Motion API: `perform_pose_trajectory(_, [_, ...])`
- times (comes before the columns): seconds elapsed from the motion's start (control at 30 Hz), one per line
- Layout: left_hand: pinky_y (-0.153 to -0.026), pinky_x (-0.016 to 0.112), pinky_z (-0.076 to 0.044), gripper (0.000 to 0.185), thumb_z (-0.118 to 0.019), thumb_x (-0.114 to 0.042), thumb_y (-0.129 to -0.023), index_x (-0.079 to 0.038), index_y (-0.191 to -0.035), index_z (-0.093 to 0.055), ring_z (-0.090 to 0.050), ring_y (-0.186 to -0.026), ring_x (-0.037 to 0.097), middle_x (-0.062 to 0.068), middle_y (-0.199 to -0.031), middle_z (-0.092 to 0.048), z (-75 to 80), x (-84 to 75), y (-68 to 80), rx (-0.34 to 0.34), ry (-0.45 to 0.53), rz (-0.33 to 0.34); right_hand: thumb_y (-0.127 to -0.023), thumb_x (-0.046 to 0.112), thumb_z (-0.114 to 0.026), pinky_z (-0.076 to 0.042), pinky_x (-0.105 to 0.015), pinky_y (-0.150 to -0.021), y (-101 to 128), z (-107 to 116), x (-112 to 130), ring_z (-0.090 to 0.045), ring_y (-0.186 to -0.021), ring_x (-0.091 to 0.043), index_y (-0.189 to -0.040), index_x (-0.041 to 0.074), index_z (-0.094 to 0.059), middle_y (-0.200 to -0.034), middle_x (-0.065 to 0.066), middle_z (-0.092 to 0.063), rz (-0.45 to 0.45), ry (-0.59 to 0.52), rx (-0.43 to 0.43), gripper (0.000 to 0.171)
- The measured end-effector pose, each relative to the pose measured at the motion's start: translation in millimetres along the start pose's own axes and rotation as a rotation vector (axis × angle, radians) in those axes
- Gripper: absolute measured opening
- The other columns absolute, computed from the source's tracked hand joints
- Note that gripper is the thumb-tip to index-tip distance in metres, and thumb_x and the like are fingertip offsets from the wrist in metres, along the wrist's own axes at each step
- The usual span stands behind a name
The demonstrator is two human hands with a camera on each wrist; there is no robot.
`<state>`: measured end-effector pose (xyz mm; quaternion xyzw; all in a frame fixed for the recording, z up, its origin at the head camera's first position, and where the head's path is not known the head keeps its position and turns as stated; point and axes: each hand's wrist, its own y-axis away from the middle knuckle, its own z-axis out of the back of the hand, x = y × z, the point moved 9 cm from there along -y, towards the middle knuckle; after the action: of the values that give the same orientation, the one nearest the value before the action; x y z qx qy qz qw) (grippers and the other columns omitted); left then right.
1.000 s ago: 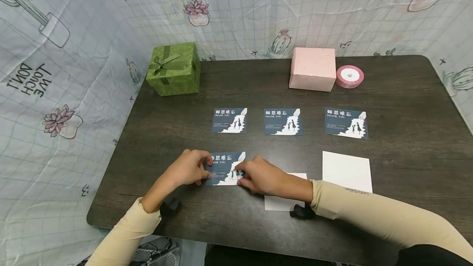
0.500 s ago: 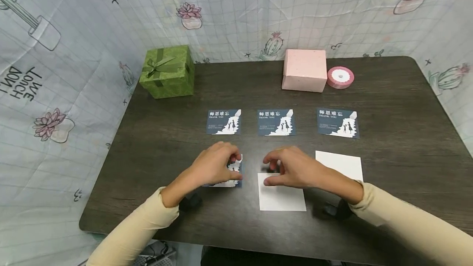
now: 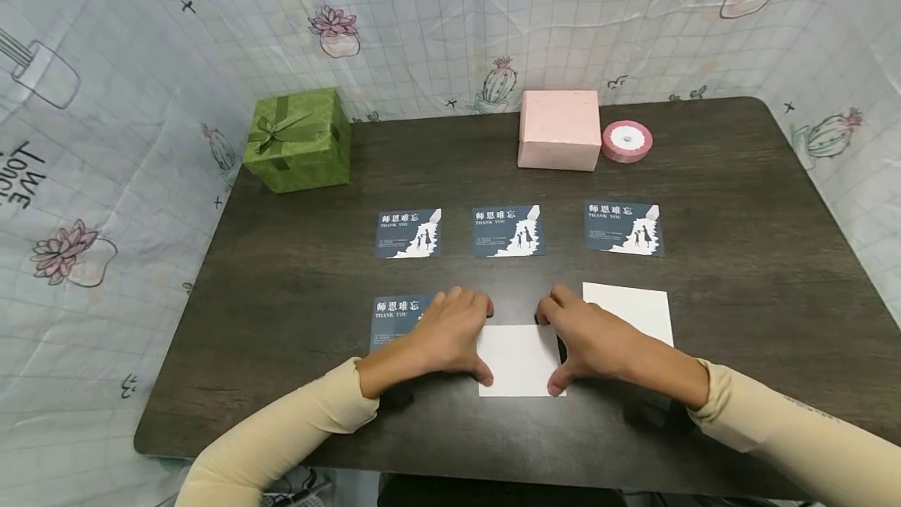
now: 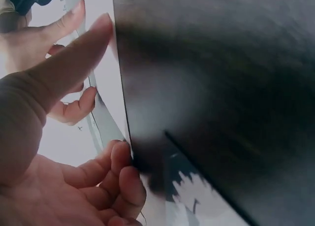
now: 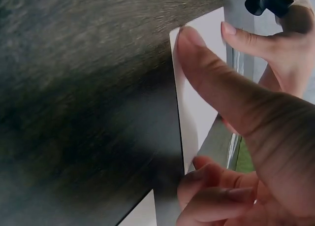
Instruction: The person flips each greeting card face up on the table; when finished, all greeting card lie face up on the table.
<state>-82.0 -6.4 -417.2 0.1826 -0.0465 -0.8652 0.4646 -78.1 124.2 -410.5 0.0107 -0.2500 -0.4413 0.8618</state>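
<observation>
A blank white card lies near the table's front, between both hands. My left hand grips its left side, thumb at the near corner and curled fingers at the far corner. On the right side my right hand does the same; in the right wrist view its thumb presses on the white face close to the edge. Left of this card, a dark blue thank-you card is partly hidden by my left hand. Another blank white card lies to the right, partly behind my right hand and forearm.
Behind the hands, three blue thank-you cards lie in a row: left card, middle card, right card. At the back stand a green gift box, a pink box and a pink ribbon roll. A printed curtain surrounds the table.
Both hands have left the front-left blue card and moved right to the middle white card, coming down at its two sides. The head view has shifted slightly.
</observation>
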Motion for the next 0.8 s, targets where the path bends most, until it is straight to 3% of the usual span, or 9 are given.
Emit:
perform_pose_trajectory(0.2, [-0.077,0.028,-0.036,0.076,-0.096,-0.049,-0.054,-0.015,-0.111,-0.060,-0.045,-0.089,0.014,-0.005,-0.100,-0.059,-4.1,-0.1,-1.1,0.029,0.077,0.016,-0.046,0.042,-0.099,-0.045,-0.030,-0.062,-5.9,-0.3,1.2,-0.048,-0.067,-0.013,-0.101,0.007,-0.056,-0.093,-0.002,-0.049,0.001,-0.003,0.013,0.078])
perform_pose_trajectory(0.4, [-0.088,0.029,-0.038,0.067,-0.098,-0.032,-0.057,-0.015,-0.106,-0.055,-0.039,-0.096,0.017,-0.001,-0.100,-0.049,-5.1,-2.4,0.8,0.026,0.198,0.005,-0.045,0.040,-0.100,-0.045,-0.031,-0.063,-8.7,-0.2,-1.5,-0.049,-0.071,-0.014,-0.100,0.007,-0.056,-0.092,-0.002,-0.050,-0.019,-0.036,0.008,0.078])
perform_pose_trajectory(0.63, [-0.086,0.028,-0.039,0.081,-0.097,-0.032,-0.058,-0.012,-0.122,-0.052,-0.041,-0.098,0.016,0.002,-0.111,-0.052,-2.5,4.0,0.7,-0.019,0.223,0.025,-0.044,0.037,-0.101,-0.047,-0.032,-0.066,-5.1,4.9,-3.4,-0.050,-0.074,-0.014,-0.104,0.008,-0.056,-0.098,-0.003,-0.052,-0.025,-0.035,-0.094,0.081])
perform_pose_trajectory(0.8, [-0.087,0.029,-0.040,0.074,-0.097,-0.025,-0.058,-0.013,-0.119,-0.057,-0.041,-0.098,0.017,0.001,-0.106,-0.050,4.2,8.0,-0.4,-0.061,0.237,0.048,-0.056,0.035,-0.098,-0.047,-0.029,-0.066,-1.1,16.1,-4.0,-0.050,-0.075,-0.012,-0.117,0.004,-0.054,-0.102,-0.006,-0.055,-0.004,-0.086,-0.187,0.082])
